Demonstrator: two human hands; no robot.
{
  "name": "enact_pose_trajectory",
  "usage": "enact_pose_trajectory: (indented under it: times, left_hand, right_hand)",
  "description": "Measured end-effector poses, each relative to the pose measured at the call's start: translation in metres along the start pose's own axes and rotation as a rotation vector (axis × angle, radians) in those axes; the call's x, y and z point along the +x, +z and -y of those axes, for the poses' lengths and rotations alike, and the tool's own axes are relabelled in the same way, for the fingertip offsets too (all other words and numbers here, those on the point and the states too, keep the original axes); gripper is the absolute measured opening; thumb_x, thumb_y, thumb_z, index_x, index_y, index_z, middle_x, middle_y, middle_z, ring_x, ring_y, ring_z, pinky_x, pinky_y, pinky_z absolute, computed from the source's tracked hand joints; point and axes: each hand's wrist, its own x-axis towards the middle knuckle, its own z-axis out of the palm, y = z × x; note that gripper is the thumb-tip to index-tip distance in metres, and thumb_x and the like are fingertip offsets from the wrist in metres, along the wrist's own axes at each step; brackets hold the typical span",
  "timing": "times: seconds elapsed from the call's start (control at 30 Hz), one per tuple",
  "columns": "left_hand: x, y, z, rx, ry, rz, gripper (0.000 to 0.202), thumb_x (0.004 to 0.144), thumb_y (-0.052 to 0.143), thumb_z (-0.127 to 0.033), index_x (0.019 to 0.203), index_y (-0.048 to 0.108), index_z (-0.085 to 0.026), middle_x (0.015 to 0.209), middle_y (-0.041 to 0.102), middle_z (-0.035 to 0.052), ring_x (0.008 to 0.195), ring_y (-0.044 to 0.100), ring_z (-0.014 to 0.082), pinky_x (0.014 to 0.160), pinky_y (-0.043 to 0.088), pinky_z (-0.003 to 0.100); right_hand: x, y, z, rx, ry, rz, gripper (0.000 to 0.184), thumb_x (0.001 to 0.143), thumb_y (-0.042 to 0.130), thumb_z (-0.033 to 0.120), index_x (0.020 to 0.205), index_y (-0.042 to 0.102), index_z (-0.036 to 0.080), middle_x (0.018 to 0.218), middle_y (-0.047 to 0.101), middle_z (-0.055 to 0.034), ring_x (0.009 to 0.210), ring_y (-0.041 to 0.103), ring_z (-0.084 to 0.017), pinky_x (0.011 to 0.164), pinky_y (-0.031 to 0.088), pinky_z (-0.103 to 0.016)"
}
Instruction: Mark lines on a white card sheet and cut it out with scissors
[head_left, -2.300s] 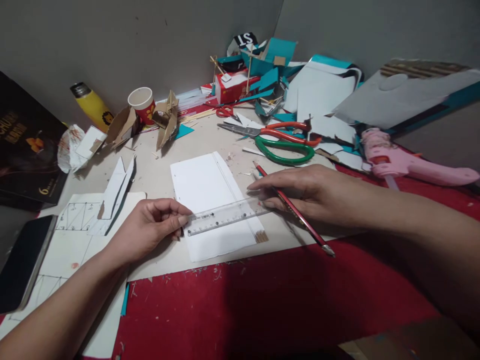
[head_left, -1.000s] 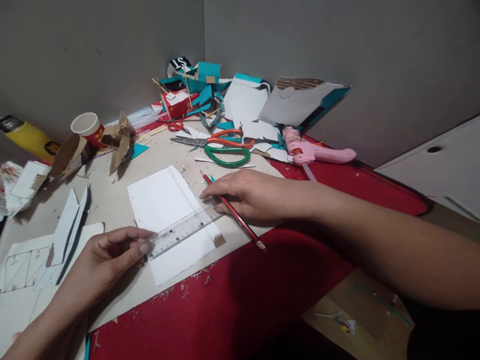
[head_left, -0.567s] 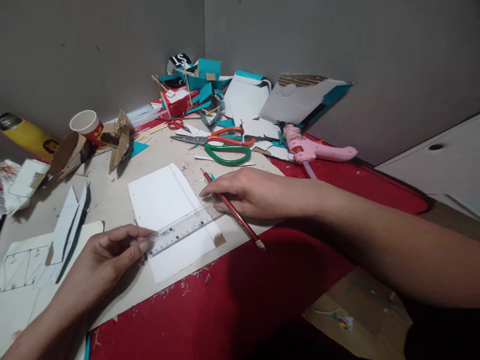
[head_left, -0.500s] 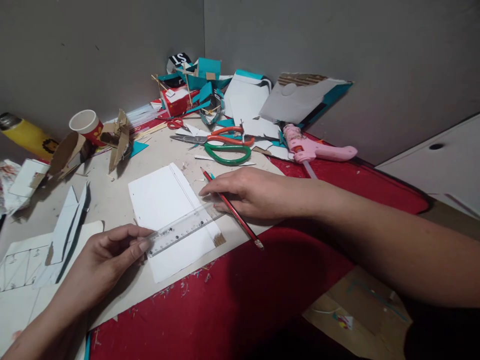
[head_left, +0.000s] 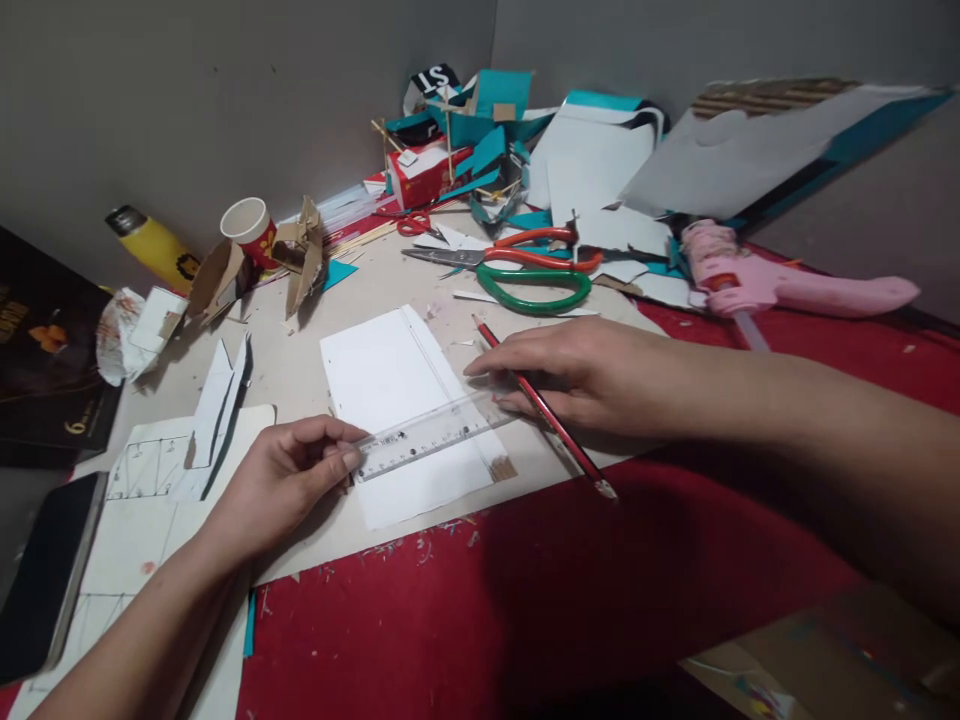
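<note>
Red table (head_left: 360,640) under beige sheet (head_left: 289,375) and pink glue gun (head_left: 795,285)

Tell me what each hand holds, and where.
The left hand grips the ruler by its left end. The right hand touches the ruler's right end, holding the red pencil nearer its far end.

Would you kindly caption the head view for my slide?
Left hand holds a clear ruler across white card; right hand holds red pencil.

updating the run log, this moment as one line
left hand: pinches clear plastic ruler at left end | right hand: holds red-and-black pencil, near ruler's right end | ruler: across white cardboard
</note>
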Motion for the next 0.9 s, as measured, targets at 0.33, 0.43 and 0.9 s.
enact_pose_trajectory:
  times: [0.33,0.43,0.9]
  left_hand:
    - [0.0006,0.0014,-0.0015,-0.005,-0.002,0.008,0.017,0.079,0.070,-0.029,0.093,0.072,-0.020,0.067,0.056,-0.0038,0.061,0.044,0.0099,0.058,0.037,0.024]
    - [0.0006,0.0002,-0.0004,0.003,0.001,0.011,0.017,0.079,0.069,-0.030,0.093,0.072,-0.020,0.068,0.057,-0.0029,0.062,0.044,0.0104,0.057,0.037,0.025]
    - [0.0000,-0.0013,0.0021,-0.052,0.010,0.040,0.013,0.083,0.067,-0.029,0.093,0.071,-0.022,0.070,0.056,-0.0035,0.062,0.043,0.0089,0.056,0.034,0.023]
  right_hand:
    - [0.0008,0.0004,0.0020,-0.013,-0.001,-0.003,0.030,0.090,0.050,0.022,0.112,0.067,0.015,0.105,0.073,-0.0135,0.091,0.069,-0.028,0.077,0.053,-0.038]
    - [0.0007,0.0007,0.0013,-0.012,0.008,0.002,0.030,0.089,0.050,0.023,0.113,0.067,0.015,0.105,0.073,-0.0130,0.092,0.069,-0.027,0.078,0.053,-0.039]
    - [-0.0009,0.0007,0.0004,0.003,0.012,0.002,0.032,0.090,0.051,0.024,0.116,0.066,0.014,0.107,0.072,-0.0141,0.093,0.068,-0.028,0.078,0.054,-0.040]
